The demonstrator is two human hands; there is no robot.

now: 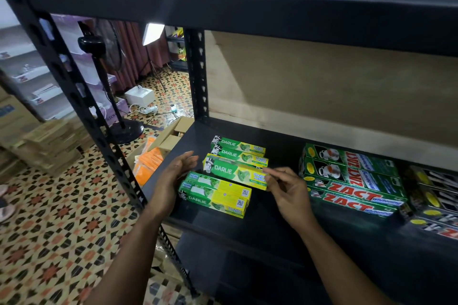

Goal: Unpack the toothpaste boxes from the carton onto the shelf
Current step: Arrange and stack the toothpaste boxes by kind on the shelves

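Toothpaste boxes, green and yellow, printed DARLIE Double Action, lie side by side on the dark shelf. The right hand pinches the middle box at its right end. The left hand, fingers straight, is just beside its left end. Green ZACT boxes lie to the right.

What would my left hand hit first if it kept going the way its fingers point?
Probably the left ends of the rear Darlie boxes, just ahead of the left hand. Depth is unclear, so it could pass above them.
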